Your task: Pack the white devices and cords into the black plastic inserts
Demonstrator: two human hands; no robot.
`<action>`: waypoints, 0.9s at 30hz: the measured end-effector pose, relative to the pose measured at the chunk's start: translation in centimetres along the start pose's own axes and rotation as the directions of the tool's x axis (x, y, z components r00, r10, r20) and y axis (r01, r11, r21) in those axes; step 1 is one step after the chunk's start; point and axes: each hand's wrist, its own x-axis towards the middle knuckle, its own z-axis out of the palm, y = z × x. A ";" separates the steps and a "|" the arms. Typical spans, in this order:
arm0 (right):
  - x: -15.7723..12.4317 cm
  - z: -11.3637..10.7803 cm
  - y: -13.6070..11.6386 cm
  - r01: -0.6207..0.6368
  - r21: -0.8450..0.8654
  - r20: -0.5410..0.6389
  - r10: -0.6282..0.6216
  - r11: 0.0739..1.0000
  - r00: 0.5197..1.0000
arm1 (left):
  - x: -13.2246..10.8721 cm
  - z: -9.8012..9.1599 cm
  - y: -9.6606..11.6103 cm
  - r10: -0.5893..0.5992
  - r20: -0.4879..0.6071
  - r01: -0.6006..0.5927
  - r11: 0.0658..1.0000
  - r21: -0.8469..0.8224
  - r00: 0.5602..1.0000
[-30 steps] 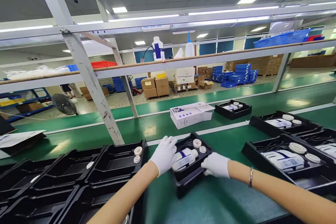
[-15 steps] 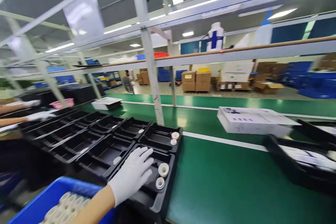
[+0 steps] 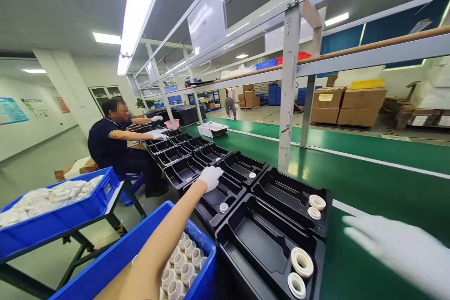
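My left hand (image 3: 210, 177), in a white glove, reaches out over a row of black plastic trays. Its fingers lie stretched on the rim of one tray (image 3: 215, 200) that holds a small white ring (image 3: 223, 207). My right hand (image 3: 401, 248), also gloved and blurred, hovers with spread fingers over the green belt (image 3: 369, 183) at the lower right and holds nothing. The nearest tray (image 3: 260, 243) carries two white rings (image 3: 301, 262) in its corner. Beside it, another tray (image 3: 288, 192) has two rings (image 3: 317, 202).
Under my left forearm, a blue bin (image 3: 197, 243) holds several white rings. Another blue bin (image 3: 59, 215) stands on a stand to the left. A seated co-worker (image 3: 112, 143) handles trays farther along. A metal post (image 3: 288, 103) rises behind the trays. A white box (image 3: 213, 129) lies on the belt.
The view has swung left along the line. My left hand has moved from the nearest tray to one farther along. My right hand has come into view over the belt.
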 end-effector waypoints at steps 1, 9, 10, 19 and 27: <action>1.5 0.8 -1.8 0.029 -0.019 0.064 -0.028 0.999 0.998 | 1.3 0.5 0.6 0.024 0.015 -0.023 1.000 -0.010 1.000; 9.1 8.1 -11.2 0.030 -0.188 0.449 0.059 0.982 0.891 | 5.5 2.4 2.2 0.097 0.098 -0.079 0.982 -0.172 0.990; 8.9 8.5 -10.9 0.028 -0.185 0.449 0.059 0.982 0.892 | 5.5 2.4 1.4 0.060 0.085 -0.042 0.980 -0.195 0.995; 7.6 10.5 -9.1 0.058 -0.148 0.438 0.012 0.987 0.899 | 7.9 4.3 -4.5 -0.523 0.118 0.533 0.793 -0.295 0.844; 5.0 13.0 -4.9 0.149 -0.096 0.257 -0.120 0.984 0.959 | 8.6 5.5 -2.0 -0.539 0.119 0.535 0.734 -0.418 0.834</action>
